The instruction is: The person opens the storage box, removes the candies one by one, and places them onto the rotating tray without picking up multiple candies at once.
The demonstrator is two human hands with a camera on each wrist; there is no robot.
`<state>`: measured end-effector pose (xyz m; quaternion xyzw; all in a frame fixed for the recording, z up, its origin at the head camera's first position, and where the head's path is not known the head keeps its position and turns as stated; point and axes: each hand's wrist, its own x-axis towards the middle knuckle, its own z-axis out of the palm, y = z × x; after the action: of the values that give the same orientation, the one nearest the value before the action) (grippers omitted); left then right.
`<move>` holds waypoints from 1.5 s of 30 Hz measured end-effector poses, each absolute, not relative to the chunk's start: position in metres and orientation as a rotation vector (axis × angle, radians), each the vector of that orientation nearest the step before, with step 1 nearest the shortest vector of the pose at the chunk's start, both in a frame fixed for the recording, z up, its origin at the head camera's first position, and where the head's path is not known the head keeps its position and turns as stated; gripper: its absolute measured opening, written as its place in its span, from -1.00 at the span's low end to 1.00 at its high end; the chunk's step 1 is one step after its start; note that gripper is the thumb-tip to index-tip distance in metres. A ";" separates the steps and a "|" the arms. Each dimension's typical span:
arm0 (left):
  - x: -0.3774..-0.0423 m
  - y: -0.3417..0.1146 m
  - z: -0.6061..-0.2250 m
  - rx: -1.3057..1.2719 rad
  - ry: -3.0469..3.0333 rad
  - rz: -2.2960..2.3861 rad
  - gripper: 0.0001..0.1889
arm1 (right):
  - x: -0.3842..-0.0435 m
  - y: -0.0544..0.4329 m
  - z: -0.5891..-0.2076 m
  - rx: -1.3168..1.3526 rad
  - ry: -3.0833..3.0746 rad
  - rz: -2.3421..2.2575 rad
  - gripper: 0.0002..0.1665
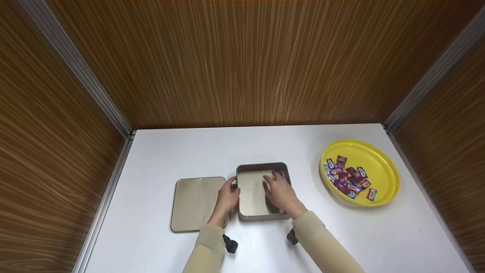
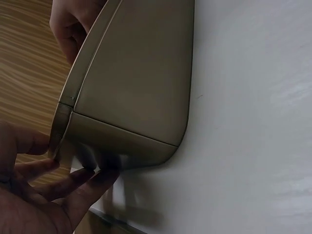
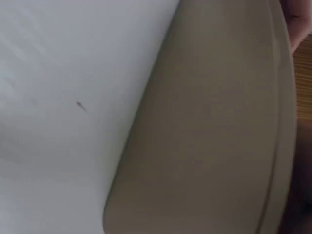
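A rectangular gold-beige metal tin [image 1: 261,217] sits uncovered on the table. My left hand [image 1: 228,197] holds the tin's left wall; in the left wrist view, its fingers [image 2: 100,187] touch the outer side near a rounded corner. My right hand [image 1: 282,193] reaches into the tin toward the far right corner, thumb and forefinger apart. A small dark patch shows by its fingertips; what it is I cannot tell. The right wrist view shows mostly the tin's outer wall [image 3: 204,122], and the right hand's fingertips are hidden there.
Left of the tin lies its flat matching lid [image 1: 197,204], partly under the left forearm. A round yellow tray [image 1: 375,163] at the right holds several small wrapped candies [image 1: 346,180] in purple, red and blue. Wood-grain panels [image 1: 235,68] enclose the white table [image 1: 170,151].
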<state>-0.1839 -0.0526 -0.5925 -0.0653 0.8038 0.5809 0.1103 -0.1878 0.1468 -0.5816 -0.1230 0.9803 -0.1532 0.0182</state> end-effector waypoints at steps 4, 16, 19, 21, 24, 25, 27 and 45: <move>-0.185 -0.053 -0.593 -0.208 2.333 1.721 -0.52 | -0.186 0.143 -0.587 -0.332 3.022 -0.373 -0.38; -0.184 -0.054 -0.594 -0.198 2.360 1.725 -0.51 | -0.188 0.146 -0.593 -0.415 3.109 -0.440 -0.52; -0.184 -0.053 -0.594 -0.221 2.342 1.729 -0.51 | -0.188 0.147 -0.595 -0.421 3.097 -0.436 -0.61; -0.184 -0.052 -0.594 -0.228 2.338 1.729 -0.51 | -0.188 0.147 -0.596 -0.413 3.090 -0.436 -0.68; -0.185 -0.052 -0.594 -0.233 2.331 1.726 -0.50 | -0.188 0.147 -0.596 -0.371 3.079 -0.449 -0.71; -0.185 -0.052 -0.593 -0.237 2.328 1.725 -0.51 | -0.188 0.147 -0.596 -0.354 3.076 -0.455 -0.71; -0.185 -0.052 -0.593 -0.244 2.318 1.724 -0.51 | -0.188 0.147 -0.596 -0.326 3.078 -0.465 -0.71; -0.184 -0.053 -0.595 -0.207 2.360 1.710 -0.50 | -0.183 0.150 -0.595 -0.505 3.139 -0.318 -0.87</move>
<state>-0.1843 -0.0531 -0.5950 -0.0704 0.8029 0.5817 0.1097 -0.1825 0.1499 -0.5954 -0.1579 0.9821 -0.0994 -0.0269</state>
